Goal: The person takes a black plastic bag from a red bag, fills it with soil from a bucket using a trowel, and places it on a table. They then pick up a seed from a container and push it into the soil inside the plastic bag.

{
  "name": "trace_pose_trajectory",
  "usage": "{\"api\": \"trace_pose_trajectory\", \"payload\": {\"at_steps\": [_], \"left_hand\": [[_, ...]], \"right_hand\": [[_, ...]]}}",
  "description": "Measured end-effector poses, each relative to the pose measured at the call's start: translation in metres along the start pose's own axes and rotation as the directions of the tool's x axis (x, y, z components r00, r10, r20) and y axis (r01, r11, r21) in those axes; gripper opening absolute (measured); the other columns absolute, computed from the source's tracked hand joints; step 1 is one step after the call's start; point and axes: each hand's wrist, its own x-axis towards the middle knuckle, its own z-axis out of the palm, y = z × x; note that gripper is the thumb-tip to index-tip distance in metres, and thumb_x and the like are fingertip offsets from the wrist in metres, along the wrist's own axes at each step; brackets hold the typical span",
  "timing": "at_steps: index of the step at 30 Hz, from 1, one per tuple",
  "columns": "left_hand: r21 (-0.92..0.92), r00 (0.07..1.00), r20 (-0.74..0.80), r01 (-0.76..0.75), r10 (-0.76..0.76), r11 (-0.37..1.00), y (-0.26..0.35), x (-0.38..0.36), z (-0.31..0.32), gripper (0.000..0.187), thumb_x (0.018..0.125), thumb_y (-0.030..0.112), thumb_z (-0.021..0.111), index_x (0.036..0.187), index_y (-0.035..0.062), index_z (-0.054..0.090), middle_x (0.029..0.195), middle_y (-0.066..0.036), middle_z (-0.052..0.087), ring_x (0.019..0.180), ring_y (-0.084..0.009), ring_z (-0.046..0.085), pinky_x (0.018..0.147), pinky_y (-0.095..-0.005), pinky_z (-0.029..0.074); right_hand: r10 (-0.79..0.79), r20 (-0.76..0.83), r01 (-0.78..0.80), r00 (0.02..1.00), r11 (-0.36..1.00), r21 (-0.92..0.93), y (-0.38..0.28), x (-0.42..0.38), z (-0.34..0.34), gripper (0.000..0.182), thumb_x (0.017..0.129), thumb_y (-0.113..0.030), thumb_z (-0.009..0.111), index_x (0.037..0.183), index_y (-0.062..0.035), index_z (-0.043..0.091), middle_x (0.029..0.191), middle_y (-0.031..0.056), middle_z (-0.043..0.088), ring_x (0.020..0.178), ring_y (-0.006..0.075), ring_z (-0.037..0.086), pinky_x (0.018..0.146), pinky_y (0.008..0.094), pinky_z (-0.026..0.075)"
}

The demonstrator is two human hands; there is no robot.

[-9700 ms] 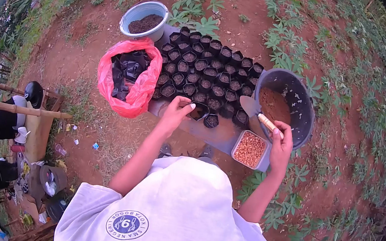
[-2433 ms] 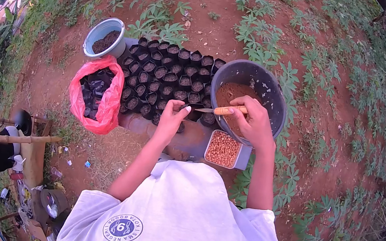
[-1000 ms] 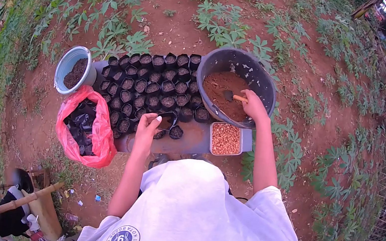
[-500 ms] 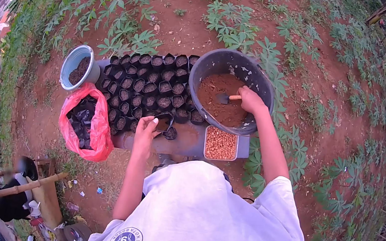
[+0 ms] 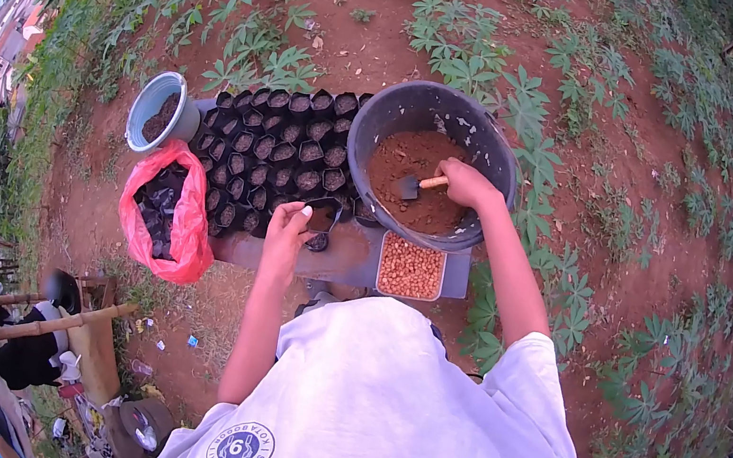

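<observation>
My right hand (image 5: 469, 186) is closed on the wooden handle of a small trowel (image 5: 409, 187). Its dark blade rests on the reddish-brown soil (image 5: 430, 158) inside a large black tub (image 5: 363, 147). My left hand (image 5: 287, 228), thumb and fingers pinched, holds the rim of a black seedling bag (image 5: 323, 216) near the tub's left side. Some soil shows in that bag's mouth. Just beyond it stand several rows of soil-filled black seedling bags (image 5: 283, 152) packed close together. How far the left fingers reach into the bag is hidden.
A clear container of tan seeds or kernels (image 5: 411, 269) sits on the bench (image 5: 342, 262) below the tub. At the left are a pale blue bucket (image 5: 141, 112) of dark soil and a red plastic bag (image 5: 196, 245) holding black bags. Leafy plants (image 5: 525, 106) grow around.
The trowel has shifted slightly left and toward me across the soil in the tub, right hand with it. My left hand keeps hold of the seedling bag. The camera view has shifted a little.
</observation>
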Motion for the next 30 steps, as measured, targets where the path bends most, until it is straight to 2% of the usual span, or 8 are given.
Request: {"api": "trace_pose_trajectory", "payload": {"at_steps": [7,12,16,19,21,22,24,30], "left_hand": [[-0.004,0.999,0.034,-0.023,0.023,1.0,0.004,-0.004,0.014,0.025,0.099,0.02,0.063,0.119,0.0082,0.053,0.095,-0.001,0.062,0.089,-0.0107,0.061,0.086,-0.0319,0.05],[-0.02,0.999,0.028,-0.044,0.044,0.999,0.009,-0.006,0.018,0.023,0.1,0.021,0.063,0.118,0.0087,0.054,0.095,0.0,0.062,0.089,-0.0107,0.061,0.086,-0.0322,0.05],[-0.035,0.998,0.027,-0.05,0.051,0.998,0.006,-0.002,0.013,0.023,0.1,0.021,0.063,0.117,0.0089,0.055,0.096,0.0,0.063,0.089,-0.0109,0.062,0.086,-0.0317,0.05],[-0.041,0.999,0.021,-0.049,0.05,0.998,0.004,0.0,0.011,0.023,0.099,0.022,0.063,0.117,0.0089,0.055,0.097,-0.001,0.063,0.089,-0.0109,0.062,0.086,-0.0315,0.05],[-0.048,0.999,0.014,-0.045,0.045,0.998,0.004,0.0,0.011,0.023,0.099,0.022,0.063,0.116,0.009,0.055,0.096,-0.001,0.063,0.089,-0.0109,0.062,0.086,-0.0315,0.05],[-0.053,0.999,0.018,-0.048,0.049,0.997,0.005,-0.001,0.012,0.023,0.099,0.022,0.063,0.116,0.009,0.055,0.095,0.0,0.063,0.088,-0.0108,0.062,0.085,-0.0314,0.05],[-0.058,0.999,0.019,-0.046,0.047,0.997,0.004,0.001,0.012,0.023,0.099,0.022,0.064,0.116,0.009,0.055,0.095,0.0,0.063,0.088,-0.0107,0.062,0.085,-0.0313,0.05],[-0.03,0.999,0.009,-0.039,0.039,0.999,0.007,0.002,0.014,0.024,0.098,0.022,0.065,0.116,0.0087,0.055,0.095,0.002,0.058,0.086,-0.0088,0.058,0.084,-0.0306,0.05]], "right_hand": [[-0.038,-0.009,0.038,0.999,0.998,0.041,0.005,-0.003,0.001,0.028,0.082,0.003,0.055,0.107,-0.0038,0.065,0.111,0.0183,0.064,0.107,0.0365,0.063,0.091,0.0439,0.05],[-0.109,-0.045,0.115,0.993,0.979,0.166,0.008,-0.01,0.0,0.028,0.085,0.006,0.051,0.109,-0.0015,0.064,0.111,0.0189,0.065,0.109,0.0367,0.061,0.092,0.0427,0.048],[-0.087,-0.052,0.094,0.995,0.983,0.16,0.008,-0.022,-0.005,0.029,0.085,0.007,0.05,0.11,-0.001,0.063,0.112,0.0191,0.065,0.109,0.0363,0.061,0.093,0.0424,0.048],[-0.111,-0.089,0.127,0.99,0.972,0.199,0.013,-0.029,-0.006,0.029,0.085,0.008,0.051,0.11,-0.0001,0.063,0.11,0.0185,0.064,0.106,0.0359,0.061,0.091,0.0408,0.048],[-0.119,-0.115,0.145,0.986,0.958,0.246,0.013,-0.035,-0.008,0.029,0.084,0.008,0.051,0.111,0.0004,0.062,0.107,0.0166,0.063,0.1,0.0328,0.061,0.088,0.0386,0.047],[-0.12,-0.108,0.143,0.987,0.958,0.247,0.01,-0.037,-0.01,0.029,0.084,0.008,0.051,0.111,0.0004,0.062,0.107,0.0166,0.063,0.1,0.0328,0.061,0.088,0.0386,0.047],[-0.038,-0.062,0.054,0.997,0.955,0.292,0.006,-0.042,-0.016,0.028,0.085,0.006,0.051,0.11,0.0003,0.062,0.112,0.019,0.062,0.11,0.0359,0.059,0.095,0.0409,0.046],[-0.041,-0.087,0.067,0.995,0.942,0.327,-0.005,-0.05,-0.023,0.028,0.087,0.006,0.051,0.112,0.0009,0.062,0.112,0.0188,0.062,0.109,0.0358,0.06,0.094,0.0407,0.046]]}}
